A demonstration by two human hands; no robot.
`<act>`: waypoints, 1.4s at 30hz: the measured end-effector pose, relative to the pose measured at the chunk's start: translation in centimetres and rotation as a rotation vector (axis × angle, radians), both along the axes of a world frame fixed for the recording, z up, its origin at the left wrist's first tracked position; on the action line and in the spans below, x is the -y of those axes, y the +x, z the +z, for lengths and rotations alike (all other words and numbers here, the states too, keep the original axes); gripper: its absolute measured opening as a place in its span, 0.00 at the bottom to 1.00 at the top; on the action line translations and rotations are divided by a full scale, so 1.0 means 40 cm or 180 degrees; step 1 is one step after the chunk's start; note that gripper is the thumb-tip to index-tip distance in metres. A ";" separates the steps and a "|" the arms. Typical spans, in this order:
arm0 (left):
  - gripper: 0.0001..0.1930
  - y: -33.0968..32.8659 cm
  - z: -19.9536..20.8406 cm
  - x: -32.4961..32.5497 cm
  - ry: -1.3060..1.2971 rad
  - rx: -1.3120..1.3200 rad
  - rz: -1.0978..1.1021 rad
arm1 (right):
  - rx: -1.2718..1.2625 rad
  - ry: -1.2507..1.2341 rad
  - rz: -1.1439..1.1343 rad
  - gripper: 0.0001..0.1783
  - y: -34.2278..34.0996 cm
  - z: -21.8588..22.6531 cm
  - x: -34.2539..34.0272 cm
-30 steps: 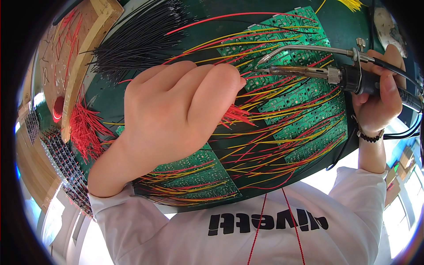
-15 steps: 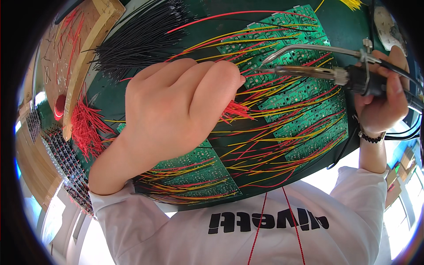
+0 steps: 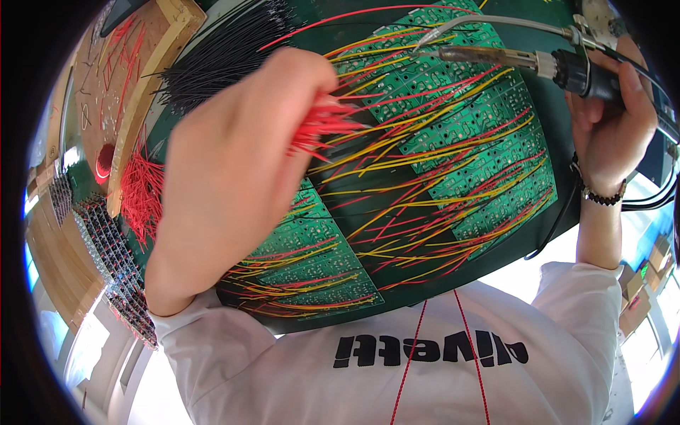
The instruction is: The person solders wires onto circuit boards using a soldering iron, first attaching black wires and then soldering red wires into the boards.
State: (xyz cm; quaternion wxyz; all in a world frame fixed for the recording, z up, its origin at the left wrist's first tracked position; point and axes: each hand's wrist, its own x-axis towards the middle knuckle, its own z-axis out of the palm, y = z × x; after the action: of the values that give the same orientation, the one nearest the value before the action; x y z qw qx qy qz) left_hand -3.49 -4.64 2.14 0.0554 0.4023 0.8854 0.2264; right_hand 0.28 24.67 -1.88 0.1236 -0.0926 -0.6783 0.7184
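My left hand (image 3: 234,134), blurred by motion, is closed around a bunch of short red wires (image 3: 322,127), whose ends fan out to the right. My right hand (image 3: 620,113) grips the black handle of a soldering iron (image 3: 489,57). Clamped along the iron is a thin metal feed tube (image 3: 510,23), curving down toward its tip. That tip is over the upper part of a green circuit board panel (image 3: 489,92); whether it touches cannot be made out. Rows of red, yellow and black wires trail leftward from the panel. A second green board (image 3: 333,241), partly hidden by my left hand, lies lower left.
A heap of black wires (image 3: 219,53) lies at the far left of the green work surface. Beside a wooden-edged tray (image 3: 145,99) is a pile of red wires (image 3: 142,195). Stacked component boards (image 3: 110,258) stand at left. Black cables (image 3: 652,202) hang at right.
My left hand has drawn back left and upward with the red wires, away from the iron's tip. The soldering iron has moved farther up over the panel. The whole view has shifted slightly.
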 end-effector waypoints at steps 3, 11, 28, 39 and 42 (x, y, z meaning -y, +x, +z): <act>0.08 -0.012 0.032 0.034 -0.0038 -0.0514 0.0134 | -0.0125 -0.0039 0.0096 0.20 -0.012 0.002 -0.003; 0.12 0.048 0.035 0.025 0.0896 0.1221 0.0409 | -0.0475 -0.0385 0.0399 0.18 0.009 0.029 -0.014; 0.13 0.064 -0.108 -0.030 0.0906 -0.0926 -0.0378 | -0.0347 -0.0175 0.1165 0.13 0.065 0.031 -0.009; 0.14 0.066 -0.098 -0.036 0.0645 -0.0890 -0.0536 | -0.2311 0.3572 0.1014 0.09 0.028 0.006 -0.051; 0.14 0.067 -0.099 -0.034 0.0639 -0.0876 -0.0514 | -0.1168 0.2507 0.1009 0.08 0.052 0.017 -0.033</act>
State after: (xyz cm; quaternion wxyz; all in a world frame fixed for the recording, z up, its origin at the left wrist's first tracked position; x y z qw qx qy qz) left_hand -0.82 -3.29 -1.81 -0.0886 0.5028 0.8223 0.2513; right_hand 2.36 25.98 -1.21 0.1560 0.1950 -0.8722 0.4206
